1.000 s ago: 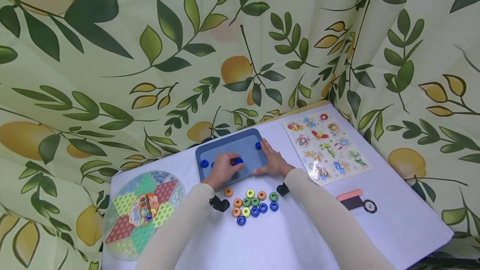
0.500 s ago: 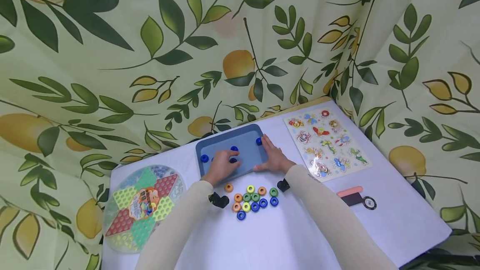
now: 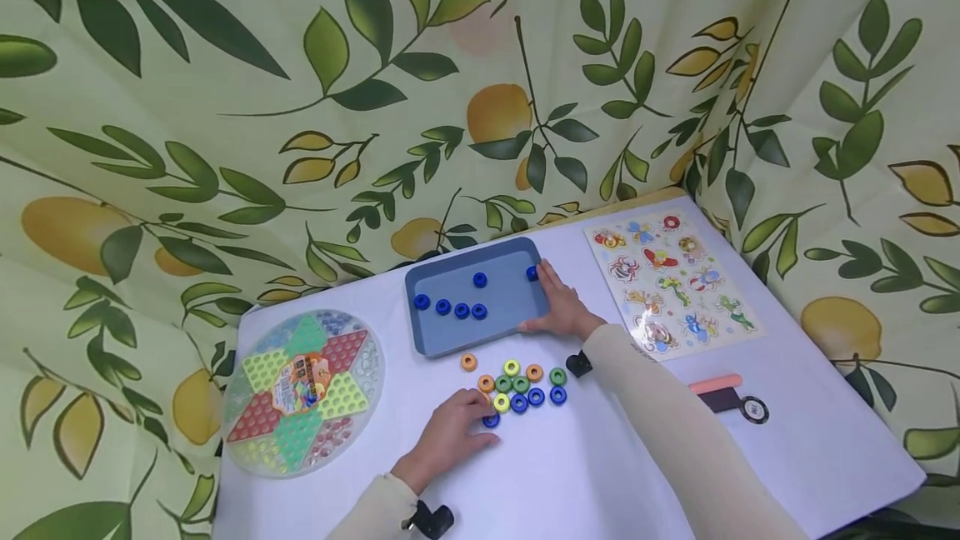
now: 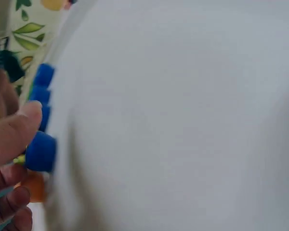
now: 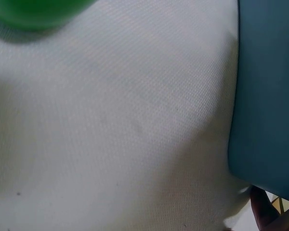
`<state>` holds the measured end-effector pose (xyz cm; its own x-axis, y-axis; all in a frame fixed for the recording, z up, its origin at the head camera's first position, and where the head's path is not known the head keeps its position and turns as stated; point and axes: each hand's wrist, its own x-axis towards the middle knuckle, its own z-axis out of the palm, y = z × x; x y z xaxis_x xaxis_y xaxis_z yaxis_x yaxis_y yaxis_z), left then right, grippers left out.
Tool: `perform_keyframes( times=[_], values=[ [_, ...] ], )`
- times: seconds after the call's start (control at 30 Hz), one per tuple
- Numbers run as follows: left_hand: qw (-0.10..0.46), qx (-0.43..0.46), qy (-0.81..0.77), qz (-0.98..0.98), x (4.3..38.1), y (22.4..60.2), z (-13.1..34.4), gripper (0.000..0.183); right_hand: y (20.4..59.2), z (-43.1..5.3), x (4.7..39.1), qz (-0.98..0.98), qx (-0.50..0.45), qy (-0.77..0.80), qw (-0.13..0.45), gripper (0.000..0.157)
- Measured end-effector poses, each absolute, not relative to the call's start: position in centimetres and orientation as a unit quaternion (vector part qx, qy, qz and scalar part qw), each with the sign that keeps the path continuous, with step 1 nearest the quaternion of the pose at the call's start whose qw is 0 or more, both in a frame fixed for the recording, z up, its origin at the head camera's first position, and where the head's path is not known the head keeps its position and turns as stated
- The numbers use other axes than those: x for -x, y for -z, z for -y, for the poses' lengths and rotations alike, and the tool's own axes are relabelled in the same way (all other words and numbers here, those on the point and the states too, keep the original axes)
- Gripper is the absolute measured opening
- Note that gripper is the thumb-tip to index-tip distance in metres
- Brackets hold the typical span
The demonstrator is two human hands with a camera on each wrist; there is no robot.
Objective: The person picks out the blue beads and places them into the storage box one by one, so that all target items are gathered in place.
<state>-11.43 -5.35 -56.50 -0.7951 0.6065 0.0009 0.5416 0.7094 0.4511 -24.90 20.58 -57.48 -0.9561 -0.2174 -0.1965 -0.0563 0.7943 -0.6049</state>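
Observation:
My left hand (image 3: 453, 432) reaches down to a blue ring (image 3: 491, 421) at the near left of a loose group of coloured rings. Its fingertips are right at that ring, the thumb standing apart; the left wrist view has the blue ring (image 4: 41, 151) beside the thumb. A blue-grey tray (image 3: 495, 333) lies beyond, with several blue rings (image 3: 461, 311) inside. My right hand (image 3: 566, 311) grips the tray's right end, thumb on the front wall and fingers along the side. Another blue ring (image 3: 532, 273) sits inside by those fingertips.
Orange rings (image 3: 468, 362), green rings (image 3: 521, 384) and yellow rings (image 3: 512, 367) lie before the tray. A round star-patterned game board (image 3: 303, 394) is on the left. An insect picture board (image 3: 675, 282) and a pink-and-black item (image 3: 720, 394) lie on the right.
My left hand has let go of a blue ring in the tray and moved back toward me to the loose rings. The right hand stays at the tray's right end.

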Motion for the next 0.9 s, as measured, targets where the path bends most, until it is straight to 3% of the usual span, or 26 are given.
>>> perform_keyframes(
  times=[0.23,0.43,0.67,0.9],
  values=[
    [0.011,-0.291,-0.197,-0.936,10.2,58.9,4.9,0.034,57.1,-20.8,25.1,-0.935,0.06,0.323,0.133,0.121],
    [-0.008,-0.289,-0.208,-0.934,9.6,59.6,4.2,0.038,57.4,-20.4,24.9,-0.936,0.069,0.317,0.139,0.122],
    [-0.072,-0.339,-0.21,-0.914,9.7,59.9,4.3,0.03,57.4,-20.3,24.9,-0.936,0.066,0.32,0.129,0.12],
    [-0.019,-0.345,-0.229,-0.91,9.4,59.5,4.5,0.025,57.6,-20.3,24.9,-0.935,0.065,0.321,0.133,0.121]
  ],
)
